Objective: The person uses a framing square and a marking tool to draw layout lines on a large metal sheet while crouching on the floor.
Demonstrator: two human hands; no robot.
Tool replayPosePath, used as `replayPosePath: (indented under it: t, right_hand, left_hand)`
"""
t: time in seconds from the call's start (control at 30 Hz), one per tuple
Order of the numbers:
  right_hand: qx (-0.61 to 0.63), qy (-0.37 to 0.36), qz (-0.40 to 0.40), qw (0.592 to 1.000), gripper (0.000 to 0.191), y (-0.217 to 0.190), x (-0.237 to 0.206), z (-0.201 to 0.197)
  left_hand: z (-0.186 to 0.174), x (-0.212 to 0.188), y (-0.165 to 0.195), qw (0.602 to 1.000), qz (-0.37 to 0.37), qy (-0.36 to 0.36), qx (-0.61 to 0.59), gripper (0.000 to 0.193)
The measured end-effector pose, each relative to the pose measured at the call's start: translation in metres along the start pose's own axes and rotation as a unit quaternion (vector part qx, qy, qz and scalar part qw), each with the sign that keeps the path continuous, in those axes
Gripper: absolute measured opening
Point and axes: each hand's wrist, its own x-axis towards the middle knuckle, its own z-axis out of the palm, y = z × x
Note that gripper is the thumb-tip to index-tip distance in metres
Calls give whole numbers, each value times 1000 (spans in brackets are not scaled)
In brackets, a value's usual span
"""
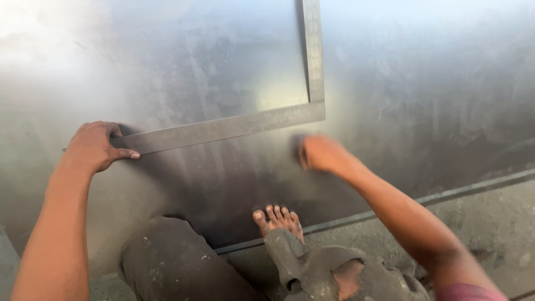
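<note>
One steel square [262, 120] lies flat on one large grey metal sheet [423, 95], its long arm running from the left hand up to a corner at the middle, its short arm going straight up out of view. The left hand [96, 146] presses down on the far left end of the long arm, fingers curled over the edge and thumb stretched out along the sheet. The right hand [320, 153] sits on the sheet just below the square's corner, near it but apart; it is blurred, so I cannot tell whether its fingers are spread or closed. One bare foot [277, 218] rests on the sheet's lower edge, between the two arms.
</note>
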Motion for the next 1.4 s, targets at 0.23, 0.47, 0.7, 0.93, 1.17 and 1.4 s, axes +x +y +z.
replayPosePath:
  t: [0.23,0.47,0.7,0.93,1.17,1.4]
  right_hand:
    - [167,295,21,940,15,-21,-11,3]
    - [157,353,-7,922,11,-38,-4,-7]
    - [95,281,23,955,7,-13,10,3]
    - [-9,-88,-85,992,14,-13,-2,25]
    - [164,273,-22,948,20,-58,17,31]
    - [121,264,-7,957,24,-39,57,60]
  left_hand:
    - [-7,0,8,999,-31,-16,-16,72]
    - [-16,-4,18,998,-49,-30,-24,70]
    - [-1,12,-2,1000,10,-6,-20,73]
    - [14,36,-24,996,59,31,-54,76]
    - [-6,21,-17,991,54,45,-111,73]
    - [-35,-2,-6,993,8,14,-117,70]
